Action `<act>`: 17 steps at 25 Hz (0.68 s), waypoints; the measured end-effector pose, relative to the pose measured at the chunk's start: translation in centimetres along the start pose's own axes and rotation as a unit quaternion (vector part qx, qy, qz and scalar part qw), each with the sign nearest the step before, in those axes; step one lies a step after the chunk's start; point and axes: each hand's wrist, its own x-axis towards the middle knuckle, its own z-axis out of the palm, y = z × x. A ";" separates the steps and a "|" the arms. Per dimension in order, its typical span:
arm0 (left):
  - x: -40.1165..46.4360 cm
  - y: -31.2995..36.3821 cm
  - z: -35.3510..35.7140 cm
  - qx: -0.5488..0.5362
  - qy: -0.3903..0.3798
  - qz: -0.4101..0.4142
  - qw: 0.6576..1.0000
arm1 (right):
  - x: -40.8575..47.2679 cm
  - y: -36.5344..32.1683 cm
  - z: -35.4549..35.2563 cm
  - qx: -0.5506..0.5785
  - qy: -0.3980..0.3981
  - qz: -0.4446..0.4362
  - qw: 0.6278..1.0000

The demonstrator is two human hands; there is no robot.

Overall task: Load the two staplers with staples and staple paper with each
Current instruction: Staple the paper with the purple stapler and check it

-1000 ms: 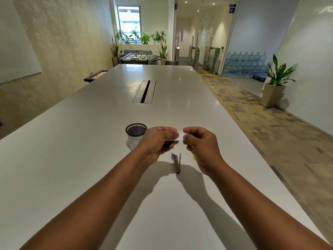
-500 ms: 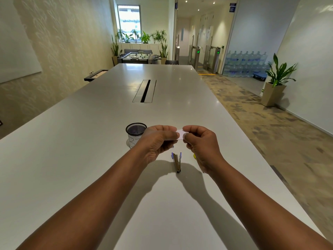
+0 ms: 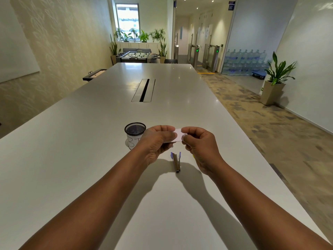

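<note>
Both hands hold one small white box above the table, probably a staple box. My left hand grips its left end and my right hand pinches its right end. Below them a blue and metal stapler lies on the white table, swung open, pointing away from me. A sliver of something yellow shows at the edge of my right hand; I cannot tell what it is.
A black mesh cup with a white label stands just left of my left hand. A cable slot runs down the table's middle. The table's right edge drops to a carpeted floor.
The white box shows a little more between the hands than before. The stapler and cup have not moved.
</note>
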 end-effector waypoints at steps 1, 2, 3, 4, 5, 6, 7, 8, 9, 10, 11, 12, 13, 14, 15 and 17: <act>0.1 -0.1 0.0 -0.004 0.014 -0.004 1.000 | 0.0 0.0 0.0 -0.001 -0.003 -0.001 1.000; 0.2 -0.1 0.1 -0.005 0.026 -0.006 1.000 | 0.0 0.0 0.0 -0.002 -0.005 -0.002 1.000; 0.2 -0.1 0.0 -0.009 0.032 -0.007 0.999 | 0.1 0.0 0.0 -0.003 -0.008 -0.002 1.000; 0.2 -0.2 0.0 -0.015 0.026 -0.005 1.000 | 0.1 0.0 0.0 -0.004 -0.009 -0.002 1.000; 0.2 -0.1 -0.1 -0.022 0.013 -0.003 1.000 | 0.2 0.0 0.0 -0.005 -0.008 0.000 1.000; 0.2 -0.1 -0.1 -0.025 -0.001 -0.002 1.000 | 0.3 0.1 -0.1 -0.007 -0.005 0.001 1.000; 0.1 -0.1 -0.2 -0.023 -0.014 -0.001 1.000 | 0.4 0.1 -0.1 -0.008 -0.002 0.003 1.000; 0.1 -0.1 -0.2 -0.020 -0.021 -0.001 1.000 | 0.4 0.2 -0.1 -0.007 0.000 0.005 1.000; 0.2 -0.1 -0.3 -0.016 -0.022 0.000 1.000 | 0.5 0.3 -0.1 -0.005 0.002 0.007 1.000; 0.3 -0.1 -0.2 -0.014 -0.019 0.001 1.000 | 0.6 0.3 -0.1 -0.003 0.001 0.008 1.000; 0.3 -0.1 -0.1 -0.016 -0.012 0.001 1.000 | 0.6 0.3 -0.1 -0.003 -0.002 0.008 1.000; 0.5 -0.2 0.0 -0.023 0.001 -0.002 1.000 | 0.7 0.4 -0.1 -0.004 -0.005 0.008 1.000; 0.6 -0.2 0.1 -0.032 0.016 -0.008 0.999 | 0.7 0.4 0.0 -0.006 -0.009 0.006 1.000; 0.6 -0.3 0.1 -0.040 0.030 -0.016 0.999 | 0.7 0.3 0.0 -0.007 -0.012 0.004 1.000; 0.7 -0.3 0.2 -0.046 0.037 -0.023 0.998 | 0.8 0.3 0.1 -0.007 -0.013 0.004 1.000; 0.8 -0.3 0.1 -0.048 0.027 -0.029 0.998 | 0.9 0.2 0.1 -0.005 -0.008 0.005 1.000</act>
